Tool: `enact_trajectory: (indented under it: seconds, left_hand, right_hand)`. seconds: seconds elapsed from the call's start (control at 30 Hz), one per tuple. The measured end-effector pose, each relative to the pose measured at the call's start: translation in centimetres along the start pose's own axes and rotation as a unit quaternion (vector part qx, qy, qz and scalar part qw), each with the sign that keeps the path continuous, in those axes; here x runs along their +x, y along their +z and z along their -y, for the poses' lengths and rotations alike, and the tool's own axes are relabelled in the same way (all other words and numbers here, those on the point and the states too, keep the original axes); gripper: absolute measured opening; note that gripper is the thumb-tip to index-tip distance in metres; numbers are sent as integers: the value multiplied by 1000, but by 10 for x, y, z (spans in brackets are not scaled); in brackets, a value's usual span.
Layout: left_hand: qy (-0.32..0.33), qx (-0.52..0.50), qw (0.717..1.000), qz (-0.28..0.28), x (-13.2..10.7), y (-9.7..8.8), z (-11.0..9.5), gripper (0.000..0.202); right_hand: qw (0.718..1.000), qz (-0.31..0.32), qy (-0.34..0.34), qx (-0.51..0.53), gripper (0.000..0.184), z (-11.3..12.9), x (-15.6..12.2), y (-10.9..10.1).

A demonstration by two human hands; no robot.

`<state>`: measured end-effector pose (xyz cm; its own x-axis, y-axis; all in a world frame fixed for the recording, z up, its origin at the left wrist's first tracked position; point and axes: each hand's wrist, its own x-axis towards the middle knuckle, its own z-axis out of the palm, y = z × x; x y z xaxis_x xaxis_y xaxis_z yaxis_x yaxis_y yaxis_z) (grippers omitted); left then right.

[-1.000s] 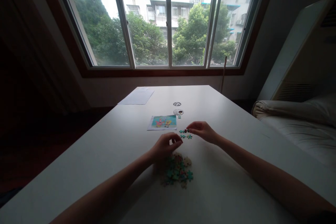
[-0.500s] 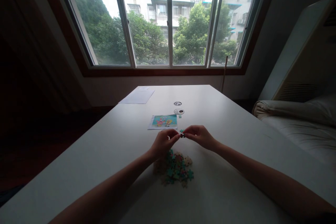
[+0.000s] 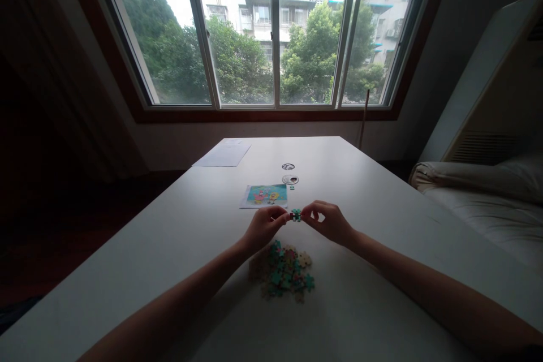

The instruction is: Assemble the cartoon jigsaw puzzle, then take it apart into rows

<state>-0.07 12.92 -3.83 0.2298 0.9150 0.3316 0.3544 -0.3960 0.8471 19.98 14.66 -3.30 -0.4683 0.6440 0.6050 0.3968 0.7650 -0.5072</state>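
Observation:
Above the white table (image 3: 178, 237), my left hand (image 3: 263, 227) and my right hand (image 3: 328, 220) meet fingertip to fingertip. Both pinch small teal and red puzzle pieces (image 3: 296, 215) held between them, just off the table top. Right below my hands lies a loose pile of puzzle pieces (image 3: 285, 274), mostly teal and tan. A small cartoon reference picture (image 3: 265, 195) lies flat just beyond my hands.
A round cable hole (image 3: 288, 166) and its loose cap (image 3: 290, 179) sit past the picture. A sheet of paper (image 3: 223, 154) lies at the table's far left. A wide window (image 3: 271, 34) fills the back wall. A bed with pillows (image 3: 479, 192) stands at the right.
My left hand rose from the pile and came up to meet my right hand. My right hand lifted the pieces off the table; now both hands pinch them together.

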Motion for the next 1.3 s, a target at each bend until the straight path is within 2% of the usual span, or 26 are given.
enact_trajectory:
  seconds: [0.33,0.53,0.73,0.9,1.07,1.2,1.3]
  left_hand:
    - [20,2,999,31,3,-1,-7,27]
    - [34,54,997,46,1,-8,-18,25]
    - [66,153,985,41,-21,-27,-21,20]
    - [47,184,981,25,-41,-35,-13,24]
    - [55,216,975,23,-46,-36,-9,23]
    - [64,227,971,41,-46,-34,-7,23]
    - [60,223,972,40,-46,-33,-6,23]
  right_hand:
    - [998,-2,-38,-42,13,2,1,-3]
    - [997,-18,-45,-62,15,0,-2,-19]
    - [994,-63,-22,-83,12,-16,-11,-39]
    - [993,-92,1,-70,15,-19,-20,-45]
    - [993,-65,64,-71,15,-28,-32,-42]
    - [985,-5,144,-92,15,-42,-39,-38]
    - [981,32,161,-105,16,-48,-41,-37]
